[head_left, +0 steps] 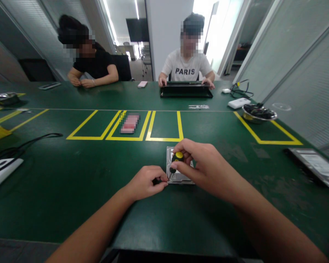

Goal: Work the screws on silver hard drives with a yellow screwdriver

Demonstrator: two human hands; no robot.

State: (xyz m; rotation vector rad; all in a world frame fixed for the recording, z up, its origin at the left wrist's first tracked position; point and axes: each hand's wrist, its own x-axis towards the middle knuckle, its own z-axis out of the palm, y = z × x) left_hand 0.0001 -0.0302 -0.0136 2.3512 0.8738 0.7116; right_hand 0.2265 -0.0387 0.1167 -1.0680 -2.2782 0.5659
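One screwdriver (pixel 178 157), black and yellow, pinched in grip of right hand (pixel 201 160). Slants down to seven o'clock corner of silver hard drive (pixel 181 178), which lies flat on green bench (pixel 79 190), straight ahead at twelve. Left hand (pixel 148 182) at same corner, thumb and fingertips close together; can't tell whether pinching anything. From drive: metal bowl (pixel 259 117) at two o'clock, dark-edged device (pixel 316 165) at three. Across bench at twelve, person in white shirt (pixel 185 64) holds black case (pixel 186 92).
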